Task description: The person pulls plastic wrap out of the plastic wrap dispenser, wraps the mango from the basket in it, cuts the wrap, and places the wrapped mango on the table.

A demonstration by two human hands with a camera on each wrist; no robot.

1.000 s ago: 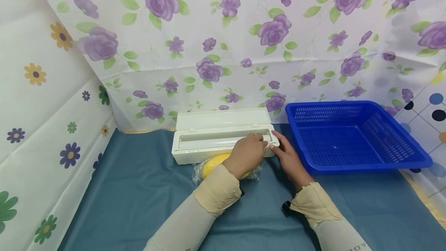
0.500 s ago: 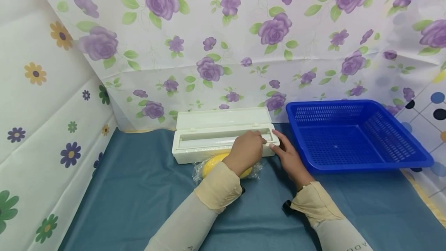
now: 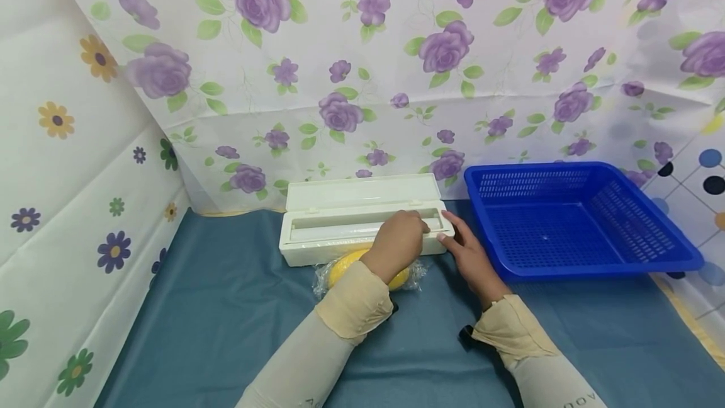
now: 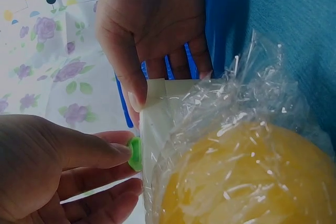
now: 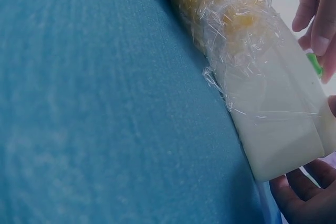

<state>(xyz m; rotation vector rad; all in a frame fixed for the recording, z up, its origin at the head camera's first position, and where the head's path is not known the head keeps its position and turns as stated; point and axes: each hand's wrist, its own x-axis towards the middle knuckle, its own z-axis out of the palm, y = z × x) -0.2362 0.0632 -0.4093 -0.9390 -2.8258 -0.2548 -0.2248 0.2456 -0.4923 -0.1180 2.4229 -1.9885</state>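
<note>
A white cling film dispenser (image 3: 306,255) lies on the table with its lid (image 3: 362,192) raised, a film roll (image 3: 328,232) inside. My left hand (image 3: 396,241) reaches over its front edge. In the left wrist view, thumb and finger pinch a small green slide cutter (image 4: 136,153) on that edge. My right hand (image 3: 472,266) grips the dispenser's right end, thumb in front and fingers round the side. Directly before the dispenser sits a smooth yellow rounded object (image 3: 345,266) wrapped in clear cling film (image 4: 262,77), partly hidden by my left wrist; the film runs up against the dispenser's front.
A blue plastic basket (image 3: 595,272) stands close to the right of the dispenser. Floral sheeting (image 3: 362,80) hangs right behind both. A blue-green cloth (image 3: 226,307) covers the table, and another patterned sheet (image 3: 73,206) borders the left side.
My left hand has slid slightly to the left along the dispenser's front edge. My right hand, the dispenser and the yellow object have stayed in place.
</note>
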